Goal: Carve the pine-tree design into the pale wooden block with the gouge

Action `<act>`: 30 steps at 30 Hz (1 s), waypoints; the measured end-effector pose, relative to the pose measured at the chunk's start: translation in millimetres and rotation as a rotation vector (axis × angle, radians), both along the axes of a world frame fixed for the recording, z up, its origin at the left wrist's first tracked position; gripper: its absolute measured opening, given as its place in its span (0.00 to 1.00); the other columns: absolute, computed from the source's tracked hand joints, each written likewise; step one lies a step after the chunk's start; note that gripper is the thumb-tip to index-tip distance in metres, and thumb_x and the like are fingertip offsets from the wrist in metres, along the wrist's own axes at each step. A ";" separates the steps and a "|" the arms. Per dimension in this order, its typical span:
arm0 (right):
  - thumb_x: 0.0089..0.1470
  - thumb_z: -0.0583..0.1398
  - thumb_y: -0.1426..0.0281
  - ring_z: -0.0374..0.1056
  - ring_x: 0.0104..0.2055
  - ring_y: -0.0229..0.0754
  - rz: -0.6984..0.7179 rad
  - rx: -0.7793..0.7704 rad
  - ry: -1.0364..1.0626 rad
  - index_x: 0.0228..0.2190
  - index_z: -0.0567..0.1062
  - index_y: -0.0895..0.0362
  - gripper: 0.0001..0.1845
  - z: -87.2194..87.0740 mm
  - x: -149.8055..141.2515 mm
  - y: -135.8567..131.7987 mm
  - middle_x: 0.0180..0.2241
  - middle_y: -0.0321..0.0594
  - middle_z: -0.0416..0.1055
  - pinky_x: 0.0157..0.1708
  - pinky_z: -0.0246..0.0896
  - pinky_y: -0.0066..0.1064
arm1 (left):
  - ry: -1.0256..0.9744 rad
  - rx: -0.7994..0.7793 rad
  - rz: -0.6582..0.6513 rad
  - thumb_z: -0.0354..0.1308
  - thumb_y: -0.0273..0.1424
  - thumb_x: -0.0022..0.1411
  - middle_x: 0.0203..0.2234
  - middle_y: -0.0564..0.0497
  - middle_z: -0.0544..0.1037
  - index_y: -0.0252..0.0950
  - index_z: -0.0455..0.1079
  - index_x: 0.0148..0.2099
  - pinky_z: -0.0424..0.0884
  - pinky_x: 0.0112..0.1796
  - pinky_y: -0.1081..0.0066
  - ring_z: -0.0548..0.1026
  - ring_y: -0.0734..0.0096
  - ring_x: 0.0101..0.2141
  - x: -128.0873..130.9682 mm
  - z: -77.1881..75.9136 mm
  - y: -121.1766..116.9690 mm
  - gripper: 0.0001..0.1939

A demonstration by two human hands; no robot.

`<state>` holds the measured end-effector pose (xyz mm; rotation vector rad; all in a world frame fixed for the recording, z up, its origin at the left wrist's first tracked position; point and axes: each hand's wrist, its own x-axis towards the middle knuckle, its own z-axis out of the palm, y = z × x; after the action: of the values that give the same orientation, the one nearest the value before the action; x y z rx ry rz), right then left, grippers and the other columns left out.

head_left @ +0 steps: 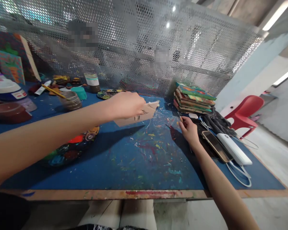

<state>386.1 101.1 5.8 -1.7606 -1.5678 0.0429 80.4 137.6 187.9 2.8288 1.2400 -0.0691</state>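
My left hand (128, 104) is closed on the edge of a pale flat board (147, 111) with dark marks on its face. The board is tilted and held above the blue table; my hand hides part of it. To the right, my right hand (189, 129) pinches a small tool with a thin metal tip (179, 113) and a light brown handle. That tip points up and away from me, apart from the board. Pale shavings or specks lie on the paint-spotted tabletop (139, 163) beyond and between the hands.
A paint-covered palette (69, 150) lies under my left forearm. Jars, including a cloudy one (70, 100) with a brush, stand at left. At right are stacked painted boards (194, 97), a phone (217, 145), a white power bank (234, 148) and cables. A perforated metal screen (134, 48) rises behind.
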 end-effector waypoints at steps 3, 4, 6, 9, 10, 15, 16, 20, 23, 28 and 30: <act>0.63 0.59 0.60 0.71 0.33 0.38 0.047 -0.136 -0.027 0.40 0.74 0.60 0.15 0.5 2.1 -0.8 0.34 0.36 0.73 0.35 0.70 0.35 | -0.100 -0.163 0.025 0.60 0.41 0.60 0.36 0.47 0.80 0.34 0.75 0.42 0.67 0.39 0.68 0.76 0.64 0.37 -19.6 7.2 18.0 0.15; 0.63 0.59 0.60 0.70 0.32 0.38 0.086 -0.189 -0.039 0.37 0.74 0.60 0.14 1.7 2.0 -1.7 0.33 0.35 0.72 0.34 0.69 0.34 | -0.133 -0.236 0.026 0.61 0.42 0.58 0.37 0.47 0.81 0.34 0.75 0.42 0.67 0.38 0.69 0.77 0.63 0.38 -28.1 6.9 22.2 0.17; 0.62 0.61 0.60 0.69 0.30 0.36 0.173 -0.285 -0.053 0.33 0.74 0.60 0.15 6.8 0.0 -4.7 0.30 0.34 0.71 0.33 0.68 0.33 | -0.195 -0.383 0.039 0.60 0.45 0.56 0.39 0.48 0.81 0.35 0.75 0.45 0.67 0.37 0.71 0.78 0.63 0.37 -46.7 -0.3 26.7 0.21; 0.62 0.58 0.56 0.67 0.28 0.36 0.303 -0.380 -0.020 0.29 0.72 0.59 0.19 20.6 -9.7 -13.2 0.28 0.37 0.71 0.29 0.64 0.30 | -0.272 -0.580 0.060 0.51 0.50 0.62 0.39 0.46 0.81 0.36 0.72 0.54 0.69 0.37 0.70 0.78 0.64 0.35 -73.8 -21.4 24.3 0.28; 0.63 0.55 0.54 0.67 0.27 0.36 0.365 -0.418 0.008 0.28 0.72 0.58 0.22 25.4 -15.8 -17.1 0.27 0.39 0.72 0.28 0.63 0.29 | -0.296 -0.631 0.062 0.47 0.50 0.64 0.38 0.45 0.81 0.36 0.70 0.57 0.70 0.37 0.70 0.78 0.65 0.34 -81.7 -27.9 22.4 0.30; 0.43 0.66 0.43 0.73 0.23 0.42 0.859 -0.782 0.152 0.27 0.75 0.58 0.29 26.4 -71.5 -30.8 0.25 0.43 0.76 0.19 0.61 0.26 | -0.384 -0.777 0.038 0.45 0.50 0.67 0.36 0.45 0.81 0.36 0.68 0.60 0.71 0.39 0.69 0.77 0.66 0.33 -109.3 -32.8 17.8 0.30; 0.36 0.71 0.46 0.74 0.24 0.43 0.970 -0.860 0.259 0.26 0.75 0.59 0.29 21.5 -84.2 -28.8 0.25 0.44 0.77 0.18 0.62 0.26 | -0.391 -0.795 0.026 0.47 0.51 0.66 0.36 0.46 0.81 0.37 0.69 0.59 0.71 0.39 0.69 0.77 0.67 0.33 -112.5 -28.9 17.9 0.29; 0.43 0.71 0.54 0.78 0.36 0.48 1.118 -0.911 1.033 0.35 0.79 0.59 0.24 7.3 -116.7 1.7 0.34 0.50 0.80 0.31 0.72 0.33 | -0.393 -0.839 -0.023 0.53 0.48 0.64 0.35 0.47 0.81 0.38 0.74 0.53 0.71 0.36 0.72 0.76 0.69 0.30 -117.2 -11.2 17.6 0.24; 0.55 0.61 0.50 0.76 0.43 0.39 1.021 -0.787 1.210 0.38 0.78 0.50 0.19 12.7 -125.3 27.9 0.38 0.39 0.80 0.44 0.70 0.29 | -0.396 -0.813 -0.033 0.55 0.44 0.63 0.35 0.48 0.82 0.38 0.76 0.49 0.70 0.36 0.73 0.76 0.69 0.32 -116.2 -2.6 18.2 0.20; 0.51 0.65 0.64 0.77 0.34 0.48 0.959 -0.999 1.256 0.38 0.79 0.61 0.15 14.3 -155.4 14.1 0.34 0.50 0.80 0.37 0.74 0.42 | -0.462 -0.720 -0.014 0.58 0.40 0.60 0.33 0.49 0.81 0.35 0.78 0.44 0.68 0.34 0.74 0.75 0.69 0.32 -119.0 6.3 25.4 0.16; 0.45 0.66 0.70 0.76 0.29 0.45 0.949 -1.061 1.264 0.34 0.79 0.64 0.12 9.9 -171.7 -1.4 0.29 0.50 0.79 0.29 0.74 0.35 | -0.523 -0.704 -0.014 0.57 0.41 0.60 0.34 0.49 0.81 0.35 0.77 0.46 0.68 0.35 0.73 0.76 0.69 0.31 -120.0 7.7 29.3 0.18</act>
<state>214.4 99.7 15.7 -0.8657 -1.1606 2.2430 -39.6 166.9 195.6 2.0600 0.8525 0.1857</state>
